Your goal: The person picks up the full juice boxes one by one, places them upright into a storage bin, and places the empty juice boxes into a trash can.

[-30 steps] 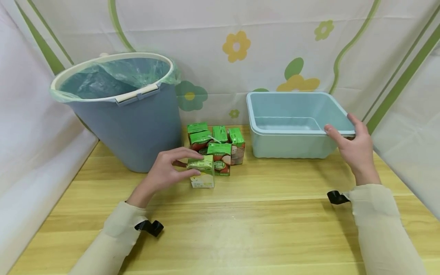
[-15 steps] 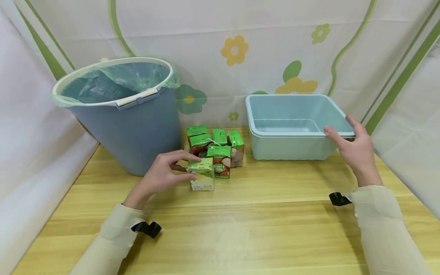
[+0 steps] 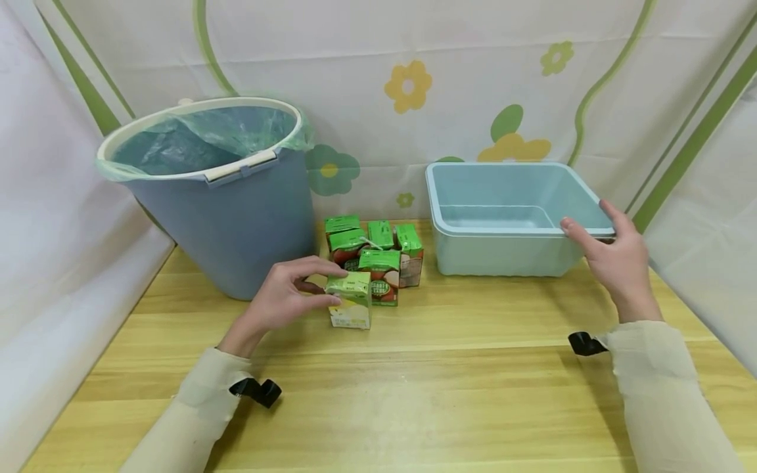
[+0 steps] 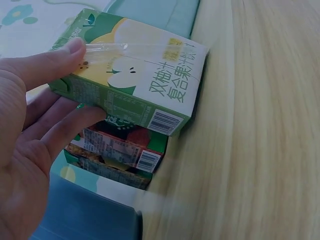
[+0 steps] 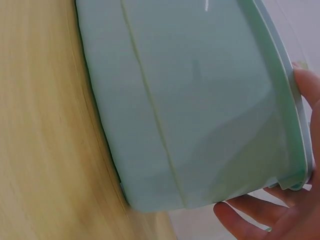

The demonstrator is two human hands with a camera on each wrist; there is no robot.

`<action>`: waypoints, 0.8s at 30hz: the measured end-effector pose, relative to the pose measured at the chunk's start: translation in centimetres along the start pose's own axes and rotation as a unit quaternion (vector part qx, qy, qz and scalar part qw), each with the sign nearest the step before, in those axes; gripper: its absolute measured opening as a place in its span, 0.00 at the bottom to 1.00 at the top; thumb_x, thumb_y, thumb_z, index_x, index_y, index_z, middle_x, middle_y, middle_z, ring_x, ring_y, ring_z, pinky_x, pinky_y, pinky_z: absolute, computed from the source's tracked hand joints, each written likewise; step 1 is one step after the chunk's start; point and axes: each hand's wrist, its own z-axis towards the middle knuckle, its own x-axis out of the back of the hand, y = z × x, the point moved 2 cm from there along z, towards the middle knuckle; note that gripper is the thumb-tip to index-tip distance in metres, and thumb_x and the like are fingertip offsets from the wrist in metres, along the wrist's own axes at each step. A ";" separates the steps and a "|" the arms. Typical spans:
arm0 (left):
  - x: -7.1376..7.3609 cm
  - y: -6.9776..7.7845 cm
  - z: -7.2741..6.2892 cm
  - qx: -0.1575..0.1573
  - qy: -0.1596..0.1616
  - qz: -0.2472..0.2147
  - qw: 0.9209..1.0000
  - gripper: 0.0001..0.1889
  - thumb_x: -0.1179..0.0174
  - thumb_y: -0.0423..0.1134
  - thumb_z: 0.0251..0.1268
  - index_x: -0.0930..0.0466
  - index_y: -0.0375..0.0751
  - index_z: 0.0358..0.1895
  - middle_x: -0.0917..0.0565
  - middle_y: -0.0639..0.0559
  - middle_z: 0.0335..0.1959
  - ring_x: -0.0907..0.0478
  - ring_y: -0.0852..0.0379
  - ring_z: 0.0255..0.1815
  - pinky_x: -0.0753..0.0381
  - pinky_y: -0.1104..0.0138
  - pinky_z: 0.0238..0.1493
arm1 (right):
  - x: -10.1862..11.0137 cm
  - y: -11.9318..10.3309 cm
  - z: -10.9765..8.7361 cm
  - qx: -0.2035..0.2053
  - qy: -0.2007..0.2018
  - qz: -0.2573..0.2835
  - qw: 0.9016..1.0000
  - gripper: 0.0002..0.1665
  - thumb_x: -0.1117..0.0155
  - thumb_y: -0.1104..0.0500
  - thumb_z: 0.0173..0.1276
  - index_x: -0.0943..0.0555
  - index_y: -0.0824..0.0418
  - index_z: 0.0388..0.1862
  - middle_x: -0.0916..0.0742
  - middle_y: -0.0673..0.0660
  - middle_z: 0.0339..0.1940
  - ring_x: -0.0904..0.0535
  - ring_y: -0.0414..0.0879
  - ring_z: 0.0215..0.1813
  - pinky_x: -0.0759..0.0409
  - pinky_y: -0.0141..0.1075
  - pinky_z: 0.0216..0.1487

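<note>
My left hand pinches a pale green and white juice box between thumb and fingers. In the left wrist view the thumb presses the printed front of this juice box, while the fingers lie along its green side. Directly behind it stand several red juice boxes with green tops, and a white straw shows on one. My right hand grips the near right corner of a light blue plastic bin, thumb over the rim. Its fingers wrap below the rim of the bin in the right wrist view.
A tall blue bucket lined with a clear green bag stands at the left, close beside the juice boxes. Behind everything hangs a white curtain with flower prints. The wooden table stretches in front.
The view has shifted slightly. Both hands keep their places, the left on the pale juice box and the right on the bin's corner.
</note>
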 end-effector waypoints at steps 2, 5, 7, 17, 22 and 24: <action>0.0 0.1 0.1 -0.002 0.007 -0.008 1.000 0.21 0.23 0.30 0.60 0.10 0.48 0.57 0.11 0.49 0.58 0.14 0.65 0.57 0.09 0.65 0.48 | 0.1 0.0 0.0 0.000 0.002 -0.005 1.000 0.57 0.35 0.28 0.70 0.52 0.34 0.89 0.50 0.54 0.92 0.47 0.62 0.87 0.38 0.60 0.82; 0.1 0.4 0.2 -0.006 0.022 -0.023 0.999 0.21 0.23 0.29 0.60 0.10 0.47 0.56 0.11 0.47 0.57 0.14 0.64 0.56 0.09 0.65 0.48 | 0.2 -0.1 0.1 -0.003 0.007 -0.016 1.000 0.57 0.36 0.28 0.70 0.51 0.35 0.89 0.48 0.55 0.91 0.42 0.63 0.84 0.30 0.50 0.76; 0.2 0.7 0.3 -0.012 0.032 -0.035 0.999 0.21 0.23 0.27 0.60 0.10 0.46 0.56 0.11 0.46 0.56 0.13 0.63 0.56 0.09 0.65 0.47 | 0.3 -0.2 0.0 -0.003 0.008 -0.020 1.000 0.57 0.36 0.28 0.70 0.51 0.37 0.89 0.47 0.56 0.91 0.40 0.63 0.83 0.28 0.45 0.72; 0.6 2.8 0.4 -0.038 0.082 -0.057 0.994 0.21 0.24 0.22 0.57 0.11 0.35 0.55 0.10 0.60 0.52 0.12 0.61 0.50 0.09 0.66 0.44 | 0.1 -0.5 -0.3 -0.001 0.010 -0.012 1.000 0.58 0.34 0.29 0.70 0.50 0.41 0.90 0.42 0.64 0.89 0.30 0.60 0.69 0.28 0.14 0.36; 0.8 3.9 0.6 -0.040 0.124 -0.042 0.991 0.21 0.24 0.21 0.55 0.10 0.36 0.54 0.09 0.61 0.50 0.12 0.63 0.48 0.10 0.69 0.41 | 0.0 -0.5 -0.2 0.001 0.011 -0.012 1.000 0.59 0.35 0.29 0.70 0.51 0.43 0.90 0.42 0.65 0.89 0.31 0.62 0.72 0.28 0.14 0.36; 0.8 4.4 0.7 -0.040 0.138 -0.040 0.989 0.21 0.24 0.20 0.55 0.10 0.35 0.54 0.09 0.60 0.50 0.13 0.63 0.48 0.10 0.70 0.40 | 0.1 -0.5 -0.3 0.002 0.011 -0.011 1.000 0.59 0.35 0.28 0.70 0.51 0.43 0.90 0.42 0.63 0.89 0.31 0.63 0.73 0.28 0.14 0.37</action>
